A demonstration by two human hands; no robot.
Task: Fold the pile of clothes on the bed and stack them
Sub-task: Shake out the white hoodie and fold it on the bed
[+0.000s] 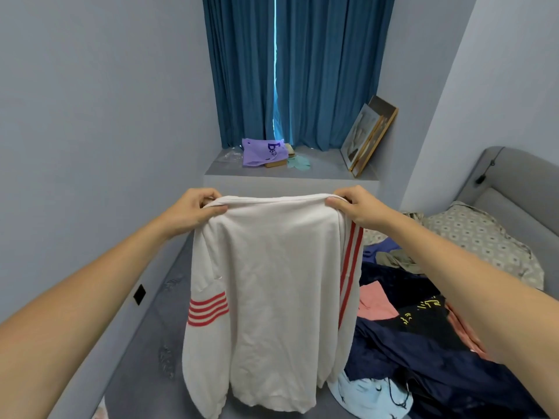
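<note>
A white sweatshirt (272, 297) with red stripes on its sleeves hangs in the air in front of me, held up by its top edge. My left hand (193, 210) pinches the top left corner and my right hand (354, 207) pinches the top right corner, stretching the edge between them. Both sleeves hang down at the sides. To the lower right lies the pile of clothes (423, 343) on the bed: dark navy garments, a pink piece, a black piece with yellow print and a light blue one.
The grey bed headboard (514, 182) and a patterned pillow (481, 234) are at the right. A window ledge (290, 173) ahead holds a purple bag (263, 152) and framed pictures (369, 137) before blue curtains. A narrow grey floor strip runs along the left wall.
</note>
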